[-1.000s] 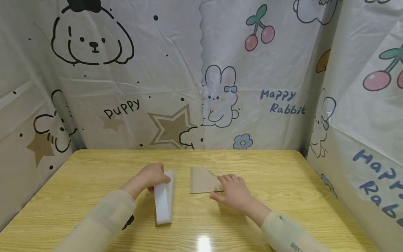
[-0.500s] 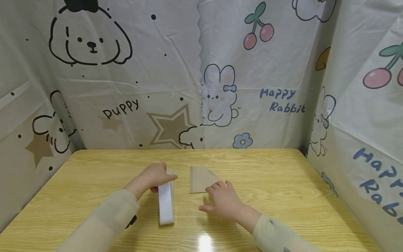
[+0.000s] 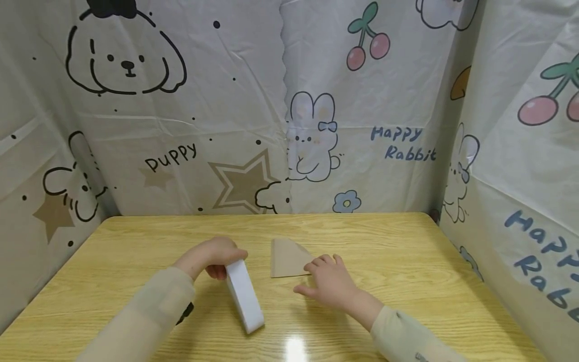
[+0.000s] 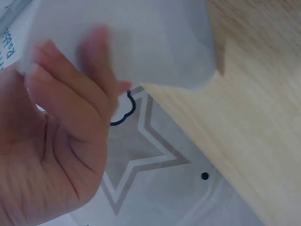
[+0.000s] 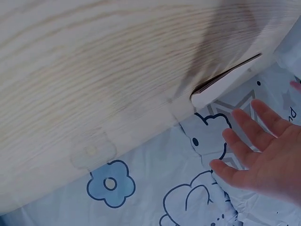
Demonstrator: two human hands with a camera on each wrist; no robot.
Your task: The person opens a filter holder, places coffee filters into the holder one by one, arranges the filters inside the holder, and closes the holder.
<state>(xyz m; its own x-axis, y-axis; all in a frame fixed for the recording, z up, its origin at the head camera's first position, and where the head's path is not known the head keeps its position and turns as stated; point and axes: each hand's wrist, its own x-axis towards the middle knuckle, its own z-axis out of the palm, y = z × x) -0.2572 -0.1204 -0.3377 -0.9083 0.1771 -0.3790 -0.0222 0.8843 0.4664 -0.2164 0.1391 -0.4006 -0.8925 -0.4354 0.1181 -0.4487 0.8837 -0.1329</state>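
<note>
My left hand [image 3: 216,255] grips the far end of a long, narrow white box-like thing [image 3: 246,296], which slants toward the front of the table. From the left wrist view its broad pale side [image 4: 155,42] and a rounded corner show, with blurred fingers against it. To its right lies a flat tan paper piece [image 3: 289,259], shaped like a coffee filter, with straight left and bottom edges and a curved right side. My right hand [image 3: 332,282] is spread over its right corner, overlapping it in the head view. The right wrist view shows straight, parted fingers [image 5: 244,148] holding nothing.
The wood-grain table [image 3: 375,241] reaches back to a white printed cloth [image 3: 244,90] that hangs behind and along both sides. A small black object [image 3: 185,312] shows under the left sleeve [image 3: 140,314].
The white box-like thing has turned, its near end swinging right and toward the front. My right hand moved left off the tan paper's corner, then slightly back right. The paper lies still.
</note>
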